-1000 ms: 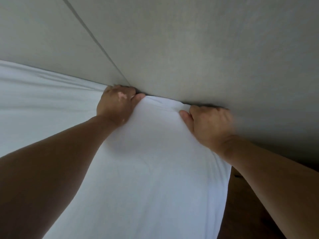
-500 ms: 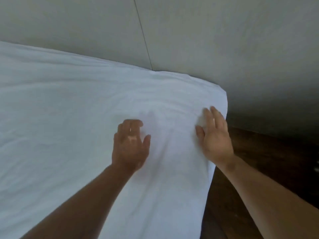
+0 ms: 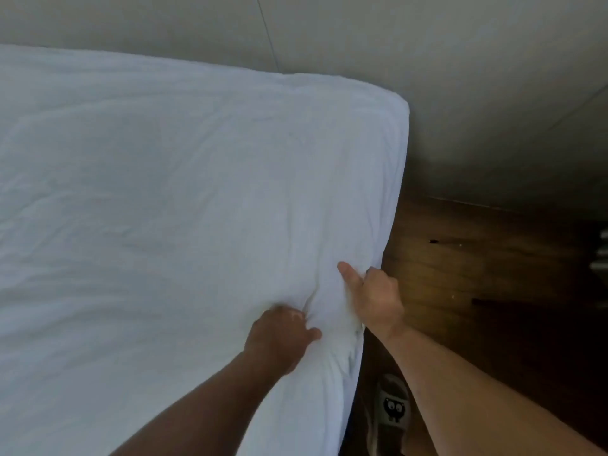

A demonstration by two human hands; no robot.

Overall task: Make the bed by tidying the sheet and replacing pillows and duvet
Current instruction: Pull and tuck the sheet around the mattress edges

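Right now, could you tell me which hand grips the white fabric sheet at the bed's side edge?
The right hand, thumb out, curls over the edge; the left hand bunches the white fabric sheet further in on top.

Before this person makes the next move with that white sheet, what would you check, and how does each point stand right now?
1. Grip of the left hand on the sheet: ok, its fingers bunch a fold.
2. Grip of the right hand at the sheet's side edge: ok, thumb on top, fingers curled over the edge.
3. The far corner pulled down snugly: ok.
4. Sheet surface smooth: not ok, creases run across it.
5. Side edge tucked under: cannot tell, hidden from this view.
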